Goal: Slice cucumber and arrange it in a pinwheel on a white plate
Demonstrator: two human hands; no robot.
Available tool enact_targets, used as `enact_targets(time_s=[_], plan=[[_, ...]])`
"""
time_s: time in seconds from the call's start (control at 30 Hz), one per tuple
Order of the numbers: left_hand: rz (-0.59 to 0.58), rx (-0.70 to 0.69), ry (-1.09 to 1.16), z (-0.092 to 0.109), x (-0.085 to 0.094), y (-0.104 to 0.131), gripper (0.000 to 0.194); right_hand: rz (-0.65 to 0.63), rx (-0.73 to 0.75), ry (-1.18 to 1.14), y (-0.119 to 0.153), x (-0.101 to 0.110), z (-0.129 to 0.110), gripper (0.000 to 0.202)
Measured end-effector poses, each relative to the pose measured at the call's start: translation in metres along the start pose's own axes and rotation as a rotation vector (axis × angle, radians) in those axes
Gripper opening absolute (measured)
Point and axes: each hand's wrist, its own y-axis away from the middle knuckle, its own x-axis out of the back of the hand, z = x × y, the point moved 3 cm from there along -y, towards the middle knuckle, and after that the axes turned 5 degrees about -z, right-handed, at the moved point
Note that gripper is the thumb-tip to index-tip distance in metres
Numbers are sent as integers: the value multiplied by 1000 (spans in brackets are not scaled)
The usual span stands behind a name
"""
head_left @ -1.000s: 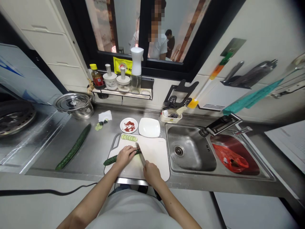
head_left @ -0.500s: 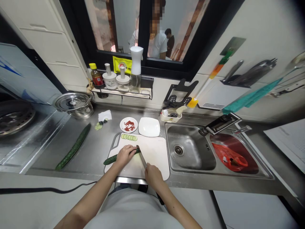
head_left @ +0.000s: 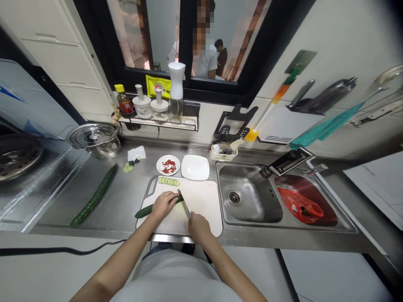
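A dark green cucumber (head_left: 144, 211) lies across the white cutting board (head_left: 201, 209), and my left hand (head_left: 163, 204) is closed over it near its right end. My right hand (head_left: 199, 226) is wrapped round the handle of a knife (head_left: 185, 202), whose blade is at the cucumber's cut end. Several thin cucumber slices (head_left: 169, 181) overlap in a row at the board's upper left. Behind the board stand a round plate of red pieces (head_left: 168, 165) and a white square plate (head_left: 195, 167).
A whole cucumber (head_left: 94, 195) and a lidded steel pot (head_left: 94, 140) are at the left. Cucumber scraps (head_left: 128, 167) lie by a white paper (head_left: 136, 152). At the right is a sink (head_left: 252, 197) with a faucet (head_left: 283, 163). A person (head_left: 204, 58) shows in the window.
The whole view has shifted slightly. Both hands stay on the cucumber and the knife, with the blade only slightly changed in position.
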Motion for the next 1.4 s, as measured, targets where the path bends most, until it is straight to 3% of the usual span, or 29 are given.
enact_targets(time_s=[0.47, 0.9, 1.4], plan=[[32, -30, -9, -6, -4, -1, 25, 65, 19, -7, -32, -5, -10, 35], [20, -25, -8, -5, -3, -2, 24, -5, -1, 8, -3, -9, 1, 35], [33, -36, -8, -4, -2, -1, 24, -4, 1, -12, -19, -8, -4, 35]])
